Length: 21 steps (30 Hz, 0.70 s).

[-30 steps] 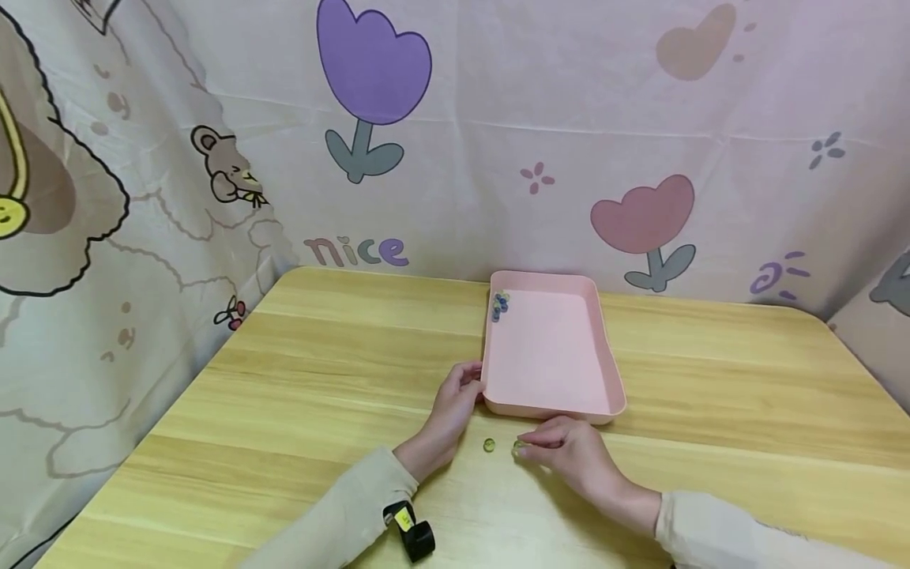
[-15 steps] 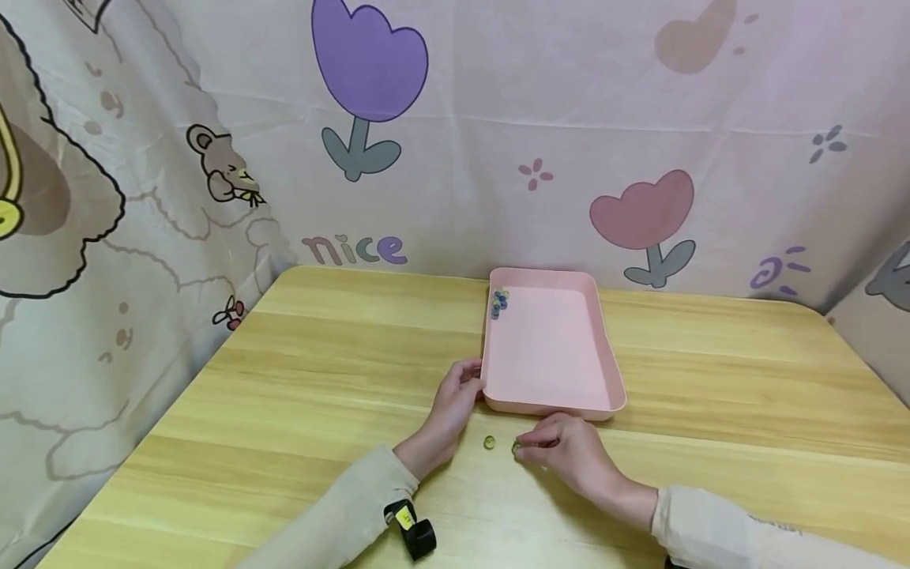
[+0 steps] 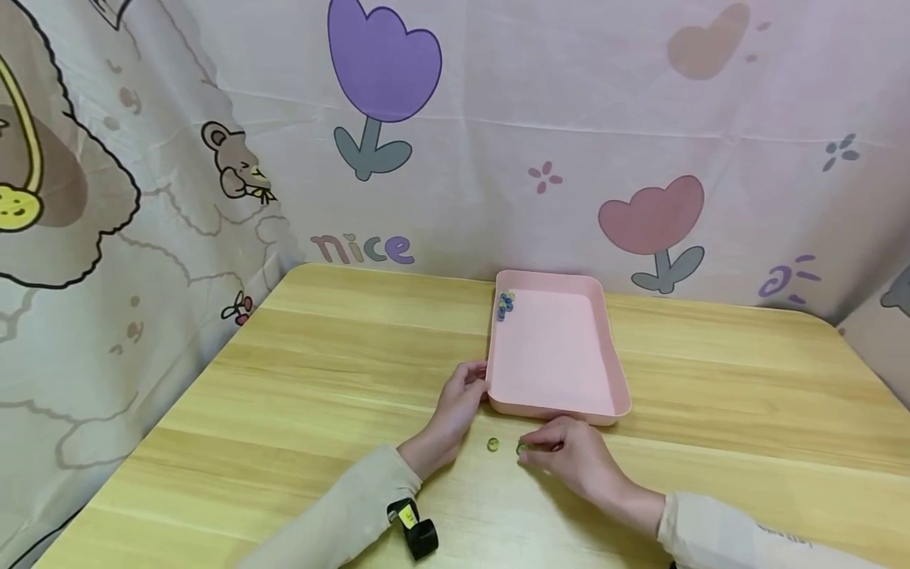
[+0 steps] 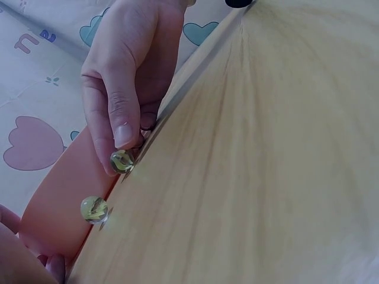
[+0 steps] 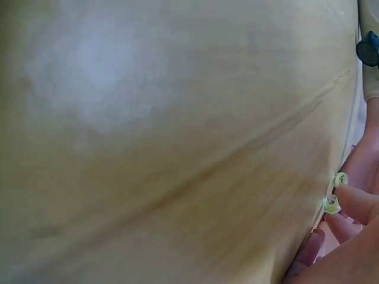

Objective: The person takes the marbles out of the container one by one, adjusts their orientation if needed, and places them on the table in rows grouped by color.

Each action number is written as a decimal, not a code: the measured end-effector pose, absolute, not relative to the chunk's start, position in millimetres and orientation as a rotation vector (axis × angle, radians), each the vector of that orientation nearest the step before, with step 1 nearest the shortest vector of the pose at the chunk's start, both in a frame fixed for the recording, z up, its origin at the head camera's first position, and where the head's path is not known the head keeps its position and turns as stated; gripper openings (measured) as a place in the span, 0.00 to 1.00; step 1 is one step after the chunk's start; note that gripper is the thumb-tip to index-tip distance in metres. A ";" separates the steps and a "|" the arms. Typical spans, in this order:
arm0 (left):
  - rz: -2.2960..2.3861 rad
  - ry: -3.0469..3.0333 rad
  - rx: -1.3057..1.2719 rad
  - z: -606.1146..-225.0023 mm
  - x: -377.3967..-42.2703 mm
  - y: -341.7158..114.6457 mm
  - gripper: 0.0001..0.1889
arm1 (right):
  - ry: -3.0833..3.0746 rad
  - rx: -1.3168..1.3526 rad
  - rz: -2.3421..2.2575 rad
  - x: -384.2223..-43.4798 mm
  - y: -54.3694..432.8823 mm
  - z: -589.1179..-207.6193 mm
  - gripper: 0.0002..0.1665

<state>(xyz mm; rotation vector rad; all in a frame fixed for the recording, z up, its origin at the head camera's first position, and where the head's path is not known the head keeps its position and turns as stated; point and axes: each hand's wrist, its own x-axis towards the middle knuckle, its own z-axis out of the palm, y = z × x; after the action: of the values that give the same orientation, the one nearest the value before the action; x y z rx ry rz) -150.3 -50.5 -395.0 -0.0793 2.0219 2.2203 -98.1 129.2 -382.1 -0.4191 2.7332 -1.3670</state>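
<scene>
A shallow pink tray (image 3: 554,340) lies on the wooden table, with several small blue and yellowish marbles (image 3: 505,305) gathered along its left wall near the far corner. My left hand (image 3: 449,411) holds the tray at its near left corner, some fingertips hidden by the wall. Just in front of the tray, my right hand (image 3: 579,458) pinches a clear yellow-green glass marble (image 4: 122,161) between thumb and fingertips, low over the wood. A second marble of that kind (image 3: 494,444) sits on the table between the two hands.
The wooden table (image 3: 284,379) reaches back to a printed cloth (image 3: 483,142) with tulips and a bear. A black wrist camera (image 3: 419,537) is strapped on the left sleeve.
Both hands keep nearly the same places. The pinched marble shifts only slightly in the right fingertips, and the head view sways a little.
</scene>
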 end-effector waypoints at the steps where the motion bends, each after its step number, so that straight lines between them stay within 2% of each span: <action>1: 2.221 2.022 -0.077 -394.8 -150.5 -50.1 0.21 | 2.739 -0.419 -1.367 -98.1 129.4 -382.2 0.12; 21: 2.225 2.027 -0.087 -396.2 -148.9 -50.0 0.20 | 2.747 -0.404 -1.339 -96.6 129.6 -383.3 0.12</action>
<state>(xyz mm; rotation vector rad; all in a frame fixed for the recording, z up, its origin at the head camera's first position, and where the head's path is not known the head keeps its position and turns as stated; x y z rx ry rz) -148.9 -50.0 -396.2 -0.0866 2.0275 2.2254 -96.6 129.6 -383.3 -0.4037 2.7472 -1.3387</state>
